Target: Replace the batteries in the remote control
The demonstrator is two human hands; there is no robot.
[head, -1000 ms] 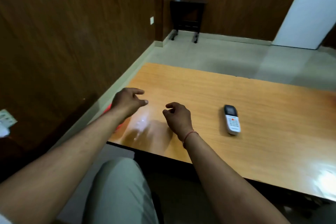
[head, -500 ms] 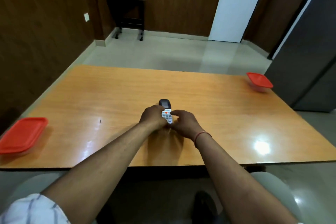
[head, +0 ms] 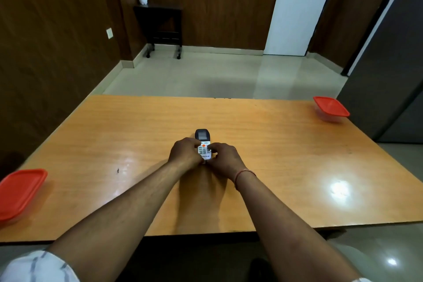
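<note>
left hand [head: 185,153] and right hand [head: 225,158] both grip white button-faced remote control [head: 203,144], face up on glossy orange wooden table [head: 286,144]

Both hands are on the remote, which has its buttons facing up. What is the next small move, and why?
Probably turn the remote over. Its keypad faces up, so the battery cover is likely underneath, and the left hand and right hand already grip its sides.

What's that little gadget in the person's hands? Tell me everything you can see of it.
It is a small remote control, white plastic by the look, with a dark top end holding a greyish screen. Below sit an orange button, rows of grey keys and a printed brand name. It faces buttons-up, screen end pointing away, near the middle of the wooden table. The left hand and right hand grip its lower half from either side.
</note>
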